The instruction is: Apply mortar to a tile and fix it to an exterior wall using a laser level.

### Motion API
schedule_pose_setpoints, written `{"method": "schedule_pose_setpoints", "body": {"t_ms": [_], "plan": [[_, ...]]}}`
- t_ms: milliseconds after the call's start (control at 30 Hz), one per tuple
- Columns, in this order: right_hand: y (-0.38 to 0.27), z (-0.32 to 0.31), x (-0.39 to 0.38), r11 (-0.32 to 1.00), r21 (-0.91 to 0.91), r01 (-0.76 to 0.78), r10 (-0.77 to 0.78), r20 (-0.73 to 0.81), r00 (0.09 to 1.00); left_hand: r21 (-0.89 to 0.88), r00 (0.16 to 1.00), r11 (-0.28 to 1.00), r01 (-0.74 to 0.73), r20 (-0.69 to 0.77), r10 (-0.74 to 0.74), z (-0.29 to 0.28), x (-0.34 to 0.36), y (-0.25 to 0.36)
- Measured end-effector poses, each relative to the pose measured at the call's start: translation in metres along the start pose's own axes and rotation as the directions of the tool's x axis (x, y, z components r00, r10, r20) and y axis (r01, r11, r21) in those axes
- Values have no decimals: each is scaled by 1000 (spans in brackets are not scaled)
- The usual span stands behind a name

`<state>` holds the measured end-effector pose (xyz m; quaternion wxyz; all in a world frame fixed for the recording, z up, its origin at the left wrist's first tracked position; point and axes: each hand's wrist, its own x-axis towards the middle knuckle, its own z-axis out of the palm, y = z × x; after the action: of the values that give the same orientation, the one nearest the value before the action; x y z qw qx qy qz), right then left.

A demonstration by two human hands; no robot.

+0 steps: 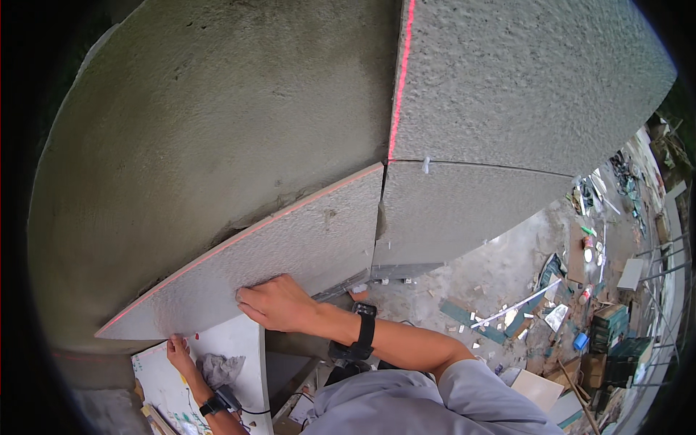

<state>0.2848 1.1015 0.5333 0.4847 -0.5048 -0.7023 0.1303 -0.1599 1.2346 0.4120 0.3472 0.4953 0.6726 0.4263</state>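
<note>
Right hand [279, 304] lies flat on the grey tile [275, 254]; left hand [179, 351] pinches its lower corner, fingertips hidden.

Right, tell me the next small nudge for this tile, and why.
Probably ease the tile toward the red laser line on its top edge. The right hand lies flat on its face, the left hand at its lower corner.

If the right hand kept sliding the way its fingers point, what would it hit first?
The right hand lies flat on the lower grey wall tile, fingers pointing left along its bottom edge. It would likely cross only bare tile toward the left hand near the tile's corner, though depth is unclear.
</note>
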Motion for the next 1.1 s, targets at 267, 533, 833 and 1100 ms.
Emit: {"method": "schedule_pose_setpoints", "body": {"t_ms": [267,533,833,1100], "plan": [[-3,-29,-2,979,204,-23,20,13,1000,-181,980,983,-12,-197,-24,26,-69,84],[-2,-42,3,940,312,-136,110,99,989,-380,970,919,-104,-244,9,49,-92,191],[-16,-80,10,887,458,-64,31,79,996,-356,965,930,-92,-263,-5,52,-82,187],[-27,-90,19,723,682,-110,226,-83,971,-367,968,925,-97,-251,2,50,-80,182]]}}
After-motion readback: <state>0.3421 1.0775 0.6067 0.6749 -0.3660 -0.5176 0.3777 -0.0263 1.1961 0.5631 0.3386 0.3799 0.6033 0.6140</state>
